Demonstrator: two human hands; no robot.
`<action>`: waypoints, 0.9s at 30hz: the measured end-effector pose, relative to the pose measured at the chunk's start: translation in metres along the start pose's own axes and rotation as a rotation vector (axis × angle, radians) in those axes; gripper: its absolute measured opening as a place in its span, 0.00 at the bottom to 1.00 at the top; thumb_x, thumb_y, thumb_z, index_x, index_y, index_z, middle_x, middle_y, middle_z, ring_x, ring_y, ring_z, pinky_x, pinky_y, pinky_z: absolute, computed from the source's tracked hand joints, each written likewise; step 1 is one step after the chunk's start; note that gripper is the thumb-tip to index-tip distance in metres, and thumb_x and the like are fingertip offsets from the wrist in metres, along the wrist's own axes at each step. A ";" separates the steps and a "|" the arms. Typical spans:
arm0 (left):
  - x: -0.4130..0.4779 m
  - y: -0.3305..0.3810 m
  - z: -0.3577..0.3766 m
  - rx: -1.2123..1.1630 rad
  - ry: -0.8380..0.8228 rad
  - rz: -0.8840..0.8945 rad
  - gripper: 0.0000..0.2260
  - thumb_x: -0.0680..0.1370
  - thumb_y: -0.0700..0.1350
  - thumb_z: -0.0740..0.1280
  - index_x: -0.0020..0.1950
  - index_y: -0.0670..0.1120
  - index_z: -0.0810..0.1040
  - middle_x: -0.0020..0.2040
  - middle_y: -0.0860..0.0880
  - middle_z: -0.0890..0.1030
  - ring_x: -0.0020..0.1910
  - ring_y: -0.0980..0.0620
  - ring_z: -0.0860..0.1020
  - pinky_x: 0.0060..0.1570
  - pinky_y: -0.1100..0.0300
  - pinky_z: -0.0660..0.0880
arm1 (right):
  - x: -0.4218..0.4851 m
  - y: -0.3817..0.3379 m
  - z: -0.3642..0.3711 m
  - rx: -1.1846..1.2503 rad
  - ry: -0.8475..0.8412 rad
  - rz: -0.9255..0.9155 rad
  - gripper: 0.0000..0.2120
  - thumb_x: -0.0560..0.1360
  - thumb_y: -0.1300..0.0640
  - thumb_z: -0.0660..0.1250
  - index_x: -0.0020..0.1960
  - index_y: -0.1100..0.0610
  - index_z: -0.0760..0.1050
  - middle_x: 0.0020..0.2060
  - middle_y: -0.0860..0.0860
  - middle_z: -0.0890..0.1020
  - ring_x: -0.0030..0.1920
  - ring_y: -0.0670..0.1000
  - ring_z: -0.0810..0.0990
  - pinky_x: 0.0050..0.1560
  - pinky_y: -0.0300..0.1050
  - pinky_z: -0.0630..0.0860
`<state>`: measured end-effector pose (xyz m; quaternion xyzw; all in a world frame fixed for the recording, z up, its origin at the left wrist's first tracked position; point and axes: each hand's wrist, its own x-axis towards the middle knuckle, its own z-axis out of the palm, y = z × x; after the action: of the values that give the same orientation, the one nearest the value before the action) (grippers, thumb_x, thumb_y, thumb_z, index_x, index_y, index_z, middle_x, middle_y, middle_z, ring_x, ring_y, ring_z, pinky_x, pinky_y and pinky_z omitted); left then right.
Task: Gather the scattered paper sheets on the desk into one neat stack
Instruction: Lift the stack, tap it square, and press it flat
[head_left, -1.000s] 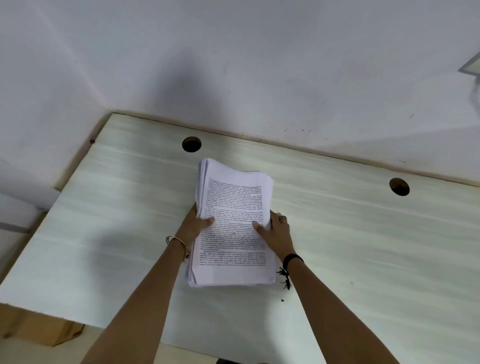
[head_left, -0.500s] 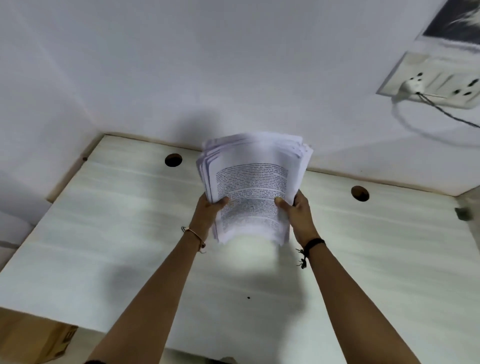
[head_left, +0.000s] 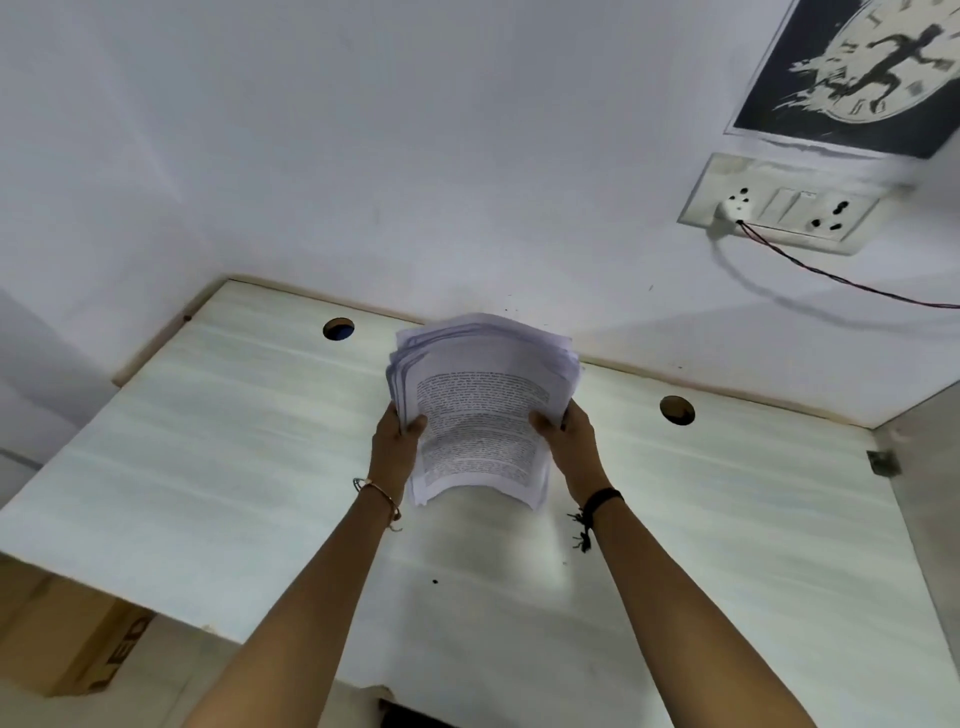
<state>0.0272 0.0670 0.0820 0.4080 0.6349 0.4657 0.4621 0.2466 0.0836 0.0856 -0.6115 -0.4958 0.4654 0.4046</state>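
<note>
Head view shows the paper stack, flat on the desk a second ago, now raised upright over it, left hand and right hand each gripping a side edge, probably ready to tap the ragged sheets square.

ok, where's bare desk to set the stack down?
The desk is bare left of the left hand, in front of the left cable hole, and right of the right hand, in front of the right cable hole toward the side panel. Crowded: mid-desk, where both hands grip the paper stack upright.
</note>
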 end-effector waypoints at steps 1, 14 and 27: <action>-0.004 0.005 0.003 -0.001 0.035 0.012 0.18 0.78 0.36 0.63 0.68 0.39 0.70 0.63 0.40 0.76 0.61 0.44 0.75 0.61 0.54 0.71 | 0.000 -0.003 0.000 0.013 0.020 -0.017 0.10 0.77 0.61 0.66 0.58 0.58 0.74 0.51 0.55 0.81 0.54 0.59 0.80 0.57 0.57 0.77; -0.006 0.023 -0.001 0.098 -0.001 -0.029 0.36 0.60 0.51 0.77 0.65 0.44 0.70 0.57 0.45 0.78 0.59 0.42 0.76 0.59 0.48 0.76 | -0.007 -0.044 -0.009 0.303 0.032 -0.127 0.15 0.74 0.45 0.68 0.60 0.45 0.72 0.52 0.38 0.79 0.52 0.31 0.76 0.53 0.31 0.72; 0.003 0.020 0.007 0.006 -0.008 0.056 0.44 0.55 0.59 0.76 0.68 0.52 0.65 0.59 0.52 0.76 0.59 0.51 0.76 0.59 0.55 0.75 | 0.029 -0.086 0.010 0.363 0.597 0.023 0.04 0.76 0.60 0.61 0.48 0.57 0.73 0.37 0.48 0.78 0.39 0.48 0.74 0.33 0.27 0.68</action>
<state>0.0350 0.0762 0.0993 0.4290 0.6228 0.4748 0.4501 0.2195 0.1276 0.1612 -0.6443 -0.2578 0.3514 0.6284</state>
